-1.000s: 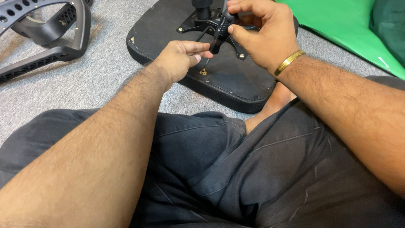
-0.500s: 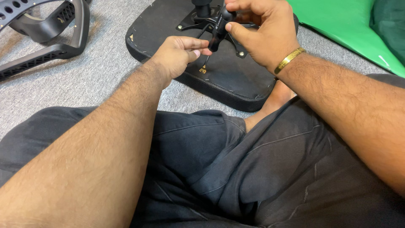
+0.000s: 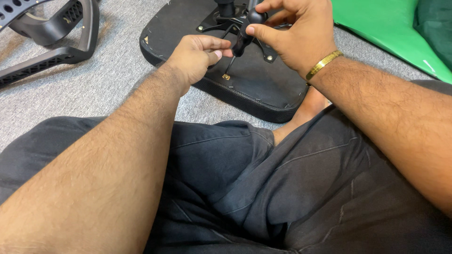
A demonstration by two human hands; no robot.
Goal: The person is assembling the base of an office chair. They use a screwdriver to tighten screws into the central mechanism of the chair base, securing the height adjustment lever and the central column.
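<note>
A black chair seat (image 3: 263, 89) lies upside down on grey carpet, with a black metal bracket (image 3: 226, 21) bolted to its underside. My right hand (image 3: 294, 35) grips the black handle of a screwdriver (image 3: 242, 40) whose tip stands on a brass screw (image 3: 226, 76) in the seat. My left hand (image 3: 195, 56) pinches the screwdriver's shaft just above the screw. A gold bracelet (image 3: 322, 65) circles my right wrist.
A black plastic chair armrest or frame part (image 3: 52, 42) lies on the carpet at the upper left. A green sheet (image 3: 381, 28) covers the floor at the upper right. My legs in dark trousers (image 3: 226, 188) fill the lower part of the view.
Both hands and the screwdriver have stayed on the same screw; my right hand has shifted its fingers slightly on the handle.
</note>
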